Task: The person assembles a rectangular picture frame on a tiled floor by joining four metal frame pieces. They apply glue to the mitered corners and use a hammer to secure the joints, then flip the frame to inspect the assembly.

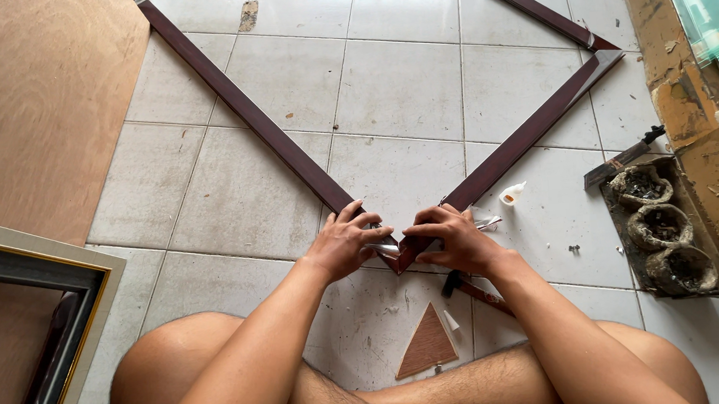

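Head view: a dark brown picture frame (288, 152) lies flat on the white tiled floor (402, 89), turned like a diamond, its nearest mitred corner (396, 261) pointing at the seated person's crossed legs. The left hand (344, 243) grips the left strip at that corner, fingers curled over its top and pressed together, the thumb on the near side. The right hand (455, 239) clamps the right strip in the same manner, fingers bent and close together over the wood. The two hands almost meet at the joint, where a pale, shiny bit shows between them; what it is cannot be told.

Just right of the right hand lies a small white glue bottle (511, 193). Below the hands, a triangular wooden offcut (427, 344) lies on the tiles near the shins, and a hammer (471, 289) is partly hidden under the right forearm. Toward the right edge of the floor stands a dark tray with three grimy round cups (663, 227). At the left, a plywood sheet (24, 107) covers the floor, with a grey and gold frame (40, 275) lying at its near edge.
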